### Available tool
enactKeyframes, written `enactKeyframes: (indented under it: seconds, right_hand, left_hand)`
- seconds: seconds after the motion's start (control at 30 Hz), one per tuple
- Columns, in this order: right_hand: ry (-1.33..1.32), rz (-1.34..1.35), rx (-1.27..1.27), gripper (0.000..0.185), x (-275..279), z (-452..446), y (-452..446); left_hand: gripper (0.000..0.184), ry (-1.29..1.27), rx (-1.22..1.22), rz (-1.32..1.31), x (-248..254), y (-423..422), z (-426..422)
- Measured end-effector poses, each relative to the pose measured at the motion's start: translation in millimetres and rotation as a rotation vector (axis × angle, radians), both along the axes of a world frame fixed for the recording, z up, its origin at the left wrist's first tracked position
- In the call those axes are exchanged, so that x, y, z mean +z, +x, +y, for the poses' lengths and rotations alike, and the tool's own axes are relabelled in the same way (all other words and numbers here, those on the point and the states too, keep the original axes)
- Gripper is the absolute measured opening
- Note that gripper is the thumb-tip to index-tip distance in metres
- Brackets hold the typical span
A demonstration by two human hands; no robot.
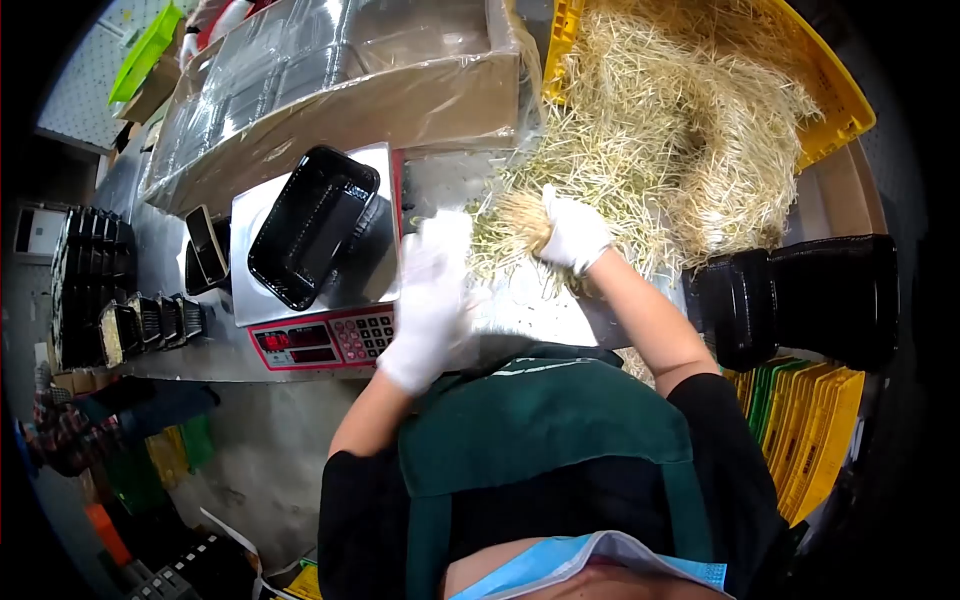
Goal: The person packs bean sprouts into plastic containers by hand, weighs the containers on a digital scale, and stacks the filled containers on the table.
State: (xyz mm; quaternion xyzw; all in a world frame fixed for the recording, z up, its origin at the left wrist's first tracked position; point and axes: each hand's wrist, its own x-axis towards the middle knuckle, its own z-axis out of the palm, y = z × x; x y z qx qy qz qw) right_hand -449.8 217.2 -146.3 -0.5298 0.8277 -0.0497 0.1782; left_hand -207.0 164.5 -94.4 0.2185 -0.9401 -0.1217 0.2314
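My right hand [575, 232], in a white glove, is closed round a bunch of sprouts [524, 222] at the near edge of the sprout pile [640, 130]. Between the scale and that bunch is my left hand [434, 295], also gloved in white; it is smeared by motion, so its fingers cannot be made out. A black plastic tray [315, 228] rests tilted on the silver plate of the scale [290, 342], which has a red front panel. Loose sprouts lie on the metal table [440, 180] near both hands.
Behind the scale stands a plastic-lined cardboard box [430, 105] of clear containers. A yellow crate [845, 115] holds sprouts at the back right. Stacked black trays stand at the right [830, 300] and far left [90, 285]. Another person [75, 430] is at the lower left.
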Motion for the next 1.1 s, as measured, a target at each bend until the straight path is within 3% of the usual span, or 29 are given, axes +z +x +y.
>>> enactKeyframes:
  seconds: [0.03, 0.07, 0.1, 0.13, 0.2, 0.27, 0.33, 0.37, 0.4, 0.47, 0.5, 0.53, 0.6, 0.63, 0.67, 0.73, 0.8, 0.87, 0.9, 1.0, 1.07, 1.1]
  right_hand:
    - [-0.042, -0.083, 0.063, 0.073, -1.7, 0.6, -12.7]
    - [-0.083, -0.164, 0.126, 0.08, -3.1, 5.6, -26.6]
    - [-0.338, -0.28, 0.151, 0.084, -30.0, 14.8, -43.2]
    - [-0.344, -0.27, 0.153, 0.084, -25.3, 18.4, -51.3]
    - [-0.429, -0.687, 0.123, 0.088, -13.9, 26.6, -57.9]
    - [-0.448, -0.594, 0.127, 0.089, 67.0, 30.7, -34.5]
    - [-0.541, 0.013, 0.446, 0.091, 89.4, 26.3, -31.8]
    - [-0.405, 0.143, 0.493, 0.077, 117.3, 19.8, -20.7]
    - [-0.405, 0.143, 0.502, 0.077, 117.1, 11.2, -16.2]
    - [-0.681, 0.337, 0.687, 0.06, 114.6, -11.1, -11.4]
    - [-0.775, 0.4, 0.701, 0.048, 115.6, -20.3, -5.2]
    - [-0.784, 0.406, 0.709, 0.048, 112.2, -27.8, 2.4]
    - [-0.763, 0.391, 0.526, 0.054, 103.8, -39.9, 25.4]
    - [-0.798, 0.258, 0.482, 0.059, 106.7, -49.5, 46.3]
    - [-0.96, 0.037, 0.485, 0.059, 96.1, -63.0, 64.3]
    - [-0.756, -0.122, 0.526, 0.056, 94.8, -87.5, 102.9]
    - [-0.5, -0.278, 0.463, 0.047, 99.8, -102.4, 138.9]
    - [-0.51, -0.296, 0.496, 0.048, 88.0, -115.2, 160.6]
    - [-0.615, -0.221, 0.534, 0.049, 81.4, -120.6, 164.9]
    - [-0.337, -0.087, 0.571, 0.046, 98.5, -129.8, 173.2]
    - [-0.314, 0.009, 0.609, 0.042, 107.6, -129.3, 170.3]
    - [-0.274, 0.037, 0.667, 0.052, 123.3, -124.3, 159.9]
  left_hand:
    - [0.073, 0.088, 0.028, 0.069, 38.7, 16.7, -4.5]
    - [0.07, -0.169, 0.101, 0.273, 49.2, 36.0, -14.0]
    - [0.07, -0.191, 0.355, 0.424, 51.2, 51.4, -18.9]
    - [0.071, -0.208, 0.614, 0.576, 51.9, 63.0, -25.5]
    - [0.077, 0.233, 0.711, 1.023, 21.7, 79.9, -51.6]
    - [0.074, 0.911, 0.424, 1.196, 11.0, 88.9, -68.0]
    - [0.073, 0.862, 0.327, 1.151, 28.8, 57.4, -73.8]
    - [0.073, 0.858, 0.329, 1.156, 33.8, 36.7, -77.2]
    - [0.073, 0.527, 0.207, 0.905, 37.8, 12.6, -81.1]
    - [0.074, -0.116, -0.023, 0.366, 44.7, -26.1, -76.8]
    - [0.075, -0.088, 0.046, 0.199, 47.8, -35.9, -55.5]
    - [0.076, -0.061, 0.112, 0.032, 49.6, -40.4, -34.4]
    - [0.078, 0.379, 0.146, 0.272, 33.3, -38.4, -25.1]
    - [0.079, 0.492, 0.122, 0.449, 23.7, -31.8, -31.8]
    - [0.07, 0.894, 0.196, 0.71, 14.5, -27.4, -36.7]
    - [0.06, 1.273, 0.18, 1.083, 30.5, 1.5, -34.1]
    - [0.054, 1.113, 0.342, 1.2, 32.1, 26.1, -43.8]
    - [0.057, 1.11, 0.442, 1.139, 37.1, 50.2, -57.3]
    - [0.056, 1.025, 0.45, 0.989, 19.7, 72.0, -77.5]
    - [0.044, 0.452, 0.399, 0.477, 43.1, 66.8, -92.4]
    - [0.041, 0.299, 0.131, 0.226, 36.5, 53.3, -110.8]
    - [0.056, 0.112, 0.12, 0.073, 37.4, 51.7, -111.1]
